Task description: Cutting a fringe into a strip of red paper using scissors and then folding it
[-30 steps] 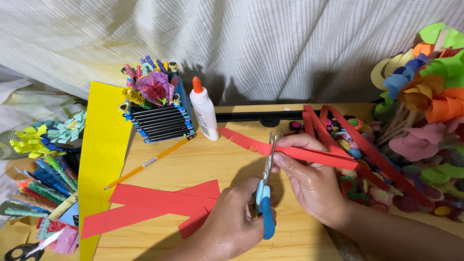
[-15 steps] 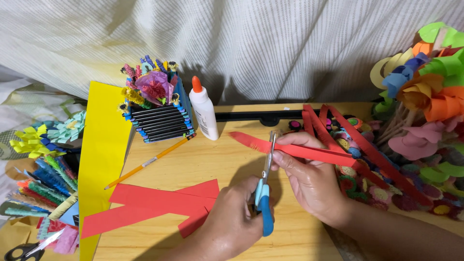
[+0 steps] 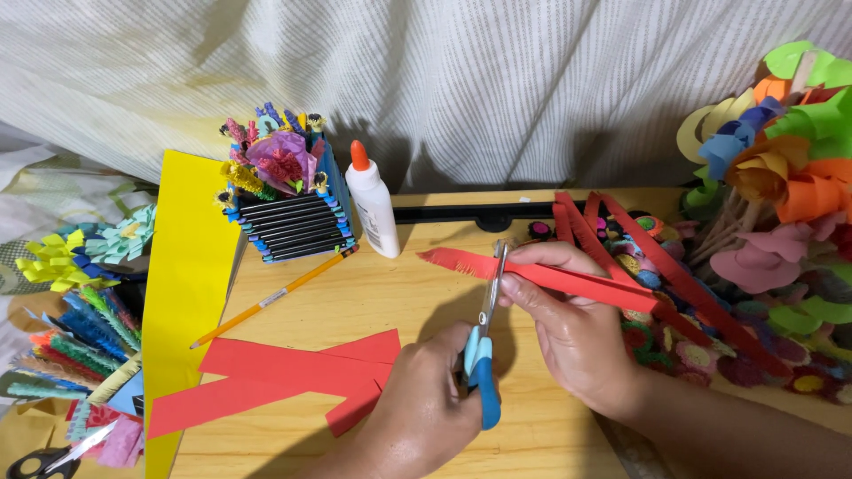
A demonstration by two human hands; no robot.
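My left hand (image 3: 424, 410) grips blue-handled scissors (image 3: 484, 355), blades pointing up and away from me. The blades meet the edge of a long red paper strip (image 3: 568, 282) that my right hand (image 3: 577, 341) pinches just right of them. The strip's free left end (image 3: 453, 261) is cut into a fine fringe. Its other end runs right over a pile of small paper flowers. Both hands hover above the wooden table (image 3: 373, 293).
Several loose red strips (image 3: 284, 372) lie at front left beside a yellow sheet (image 3: 182, 293) and a pencil (image 3: 275, 297). A glue bottle (image 3: 371, 202) and a black box of paper flowers (image 3: 288, 213) stand behind. Paper flower bouquets (image 3: 781, 177) fill the right; black scissors (image 3: 40, 461) lie bottom left.
The red strip has shifted slightly to the right through the blades, so less of it sticks out left of the scissors. Both hands stay in nearly the same place.
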